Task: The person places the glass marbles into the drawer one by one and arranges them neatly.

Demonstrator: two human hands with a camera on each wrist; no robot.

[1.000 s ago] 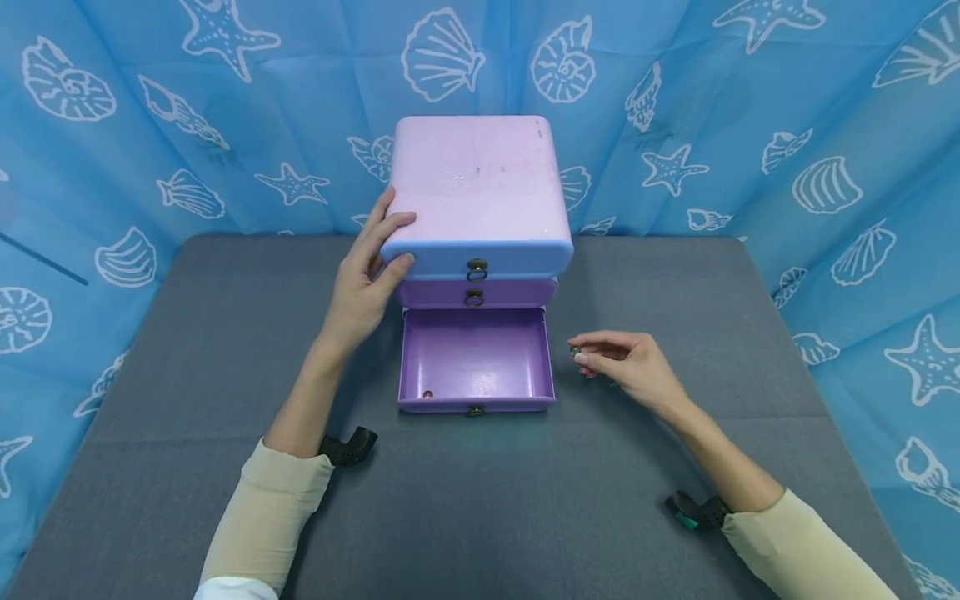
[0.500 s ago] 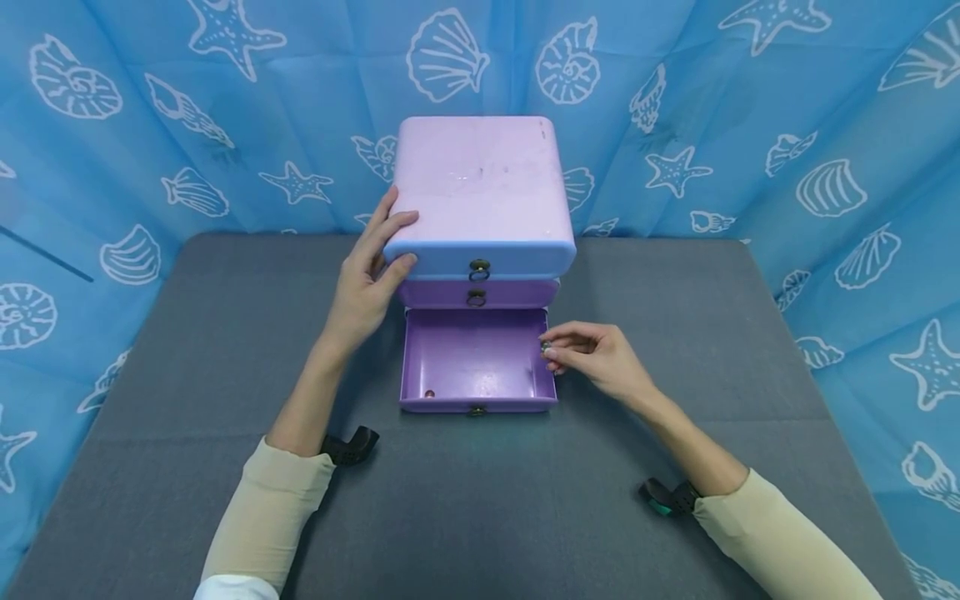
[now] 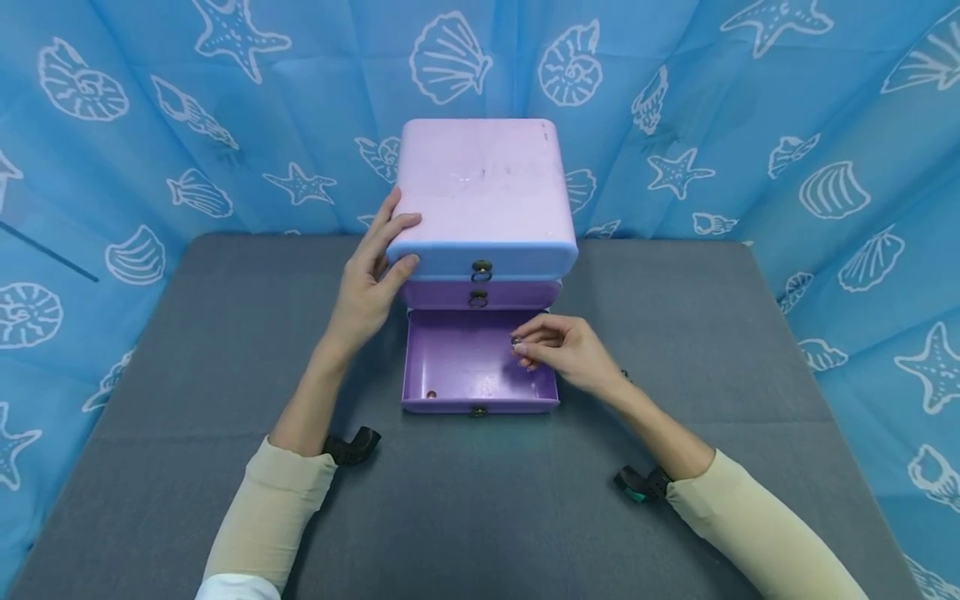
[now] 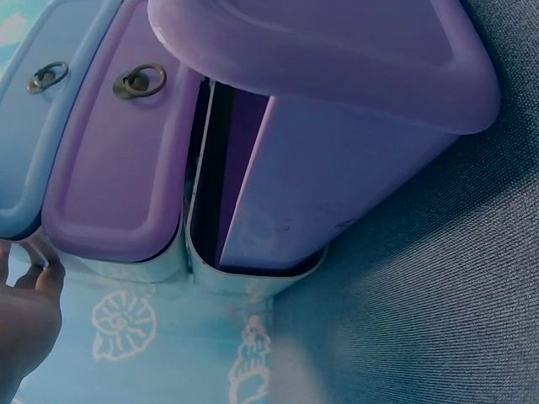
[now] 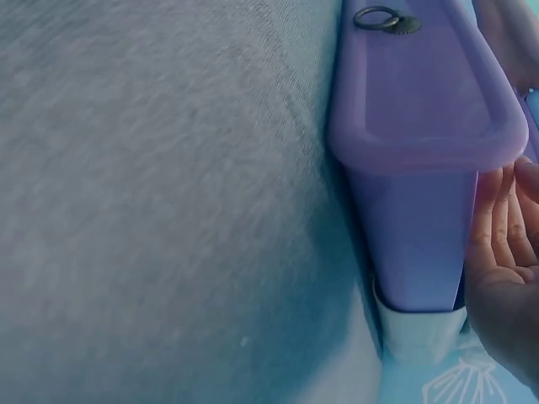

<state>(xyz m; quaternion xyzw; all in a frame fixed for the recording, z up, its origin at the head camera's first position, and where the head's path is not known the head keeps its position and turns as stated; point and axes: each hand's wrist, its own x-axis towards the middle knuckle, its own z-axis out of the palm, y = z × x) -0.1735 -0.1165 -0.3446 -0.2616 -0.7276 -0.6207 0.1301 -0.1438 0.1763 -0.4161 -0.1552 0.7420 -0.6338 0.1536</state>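
Note:
A small storage cabinet (image 3: 480, 179) has a pink top, a blue upper drawer (image 3: 442, 262), a purple middle drawer (image 3: 438, 295) and a purple bottom drawer (image 3: 465, 358) pulled out. My left hand (image 3: 367, 283) rests against the cabinet's left front corner, thumb on the blue front, other fingers along the side and top. Over the right part of the pulled-out drawer, my right hand (image 3: 566, 350) pinches a small shiny roundish piece (image 3: 516, 342) between thumb and fingertips; its exact kind is too small to tell. A small reddish-brown round piece (image 3: 431, 394) lies in the drawer's front left corner.
The cabinet stands on a grey cloth-covered table (image 3: 480, 517), near its back edge. Behind hangs a blue curtain (image 3: 315, 100) with white shells and starfish. A tiny dark item (image 3: 626, 375) shows on the cloth beside my right wrist. Ring pulls (image 4: 141, 81) stick out from the drawer fronts.
My right hand has moved left from beside the cabinet, past the drawer's right wall, to above the open drawer, still pinching the small piece. My left hand has stayed at the cabinet's corner.

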